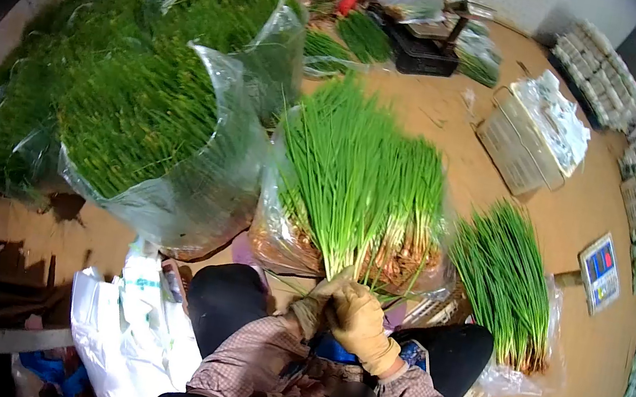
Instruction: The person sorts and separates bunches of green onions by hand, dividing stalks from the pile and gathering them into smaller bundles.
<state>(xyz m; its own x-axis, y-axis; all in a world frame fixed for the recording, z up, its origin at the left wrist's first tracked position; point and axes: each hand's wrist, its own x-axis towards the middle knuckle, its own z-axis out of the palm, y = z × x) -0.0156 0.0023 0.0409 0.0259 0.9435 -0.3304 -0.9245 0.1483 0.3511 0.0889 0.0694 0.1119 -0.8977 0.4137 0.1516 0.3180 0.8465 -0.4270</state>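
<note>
Both my hands wear tan gloves and are together in front of my lap. My left hand (310, 308) is closed around the lower end of a bunch of spring onions (340, 241), whose green tops fan out away from me. Against it, my right hand (360, 325) is closed at the same root end; the glove hides exactly what lies in its fingers. Just beyond my hands, more spring onions (407, 231) with brown roots stand in a clear plastic bag (284, 248).
Large clear bags (157, 196) of thin greens fill the left. White plastic bags (133, 328) lie by my left leg. At right are a spring onion pile (503, 282), a digital scale (599, 272) and a crate (519, 145). Another person's red-gloved hand (346, 4) works near a platform scale (425, 47).
</note>
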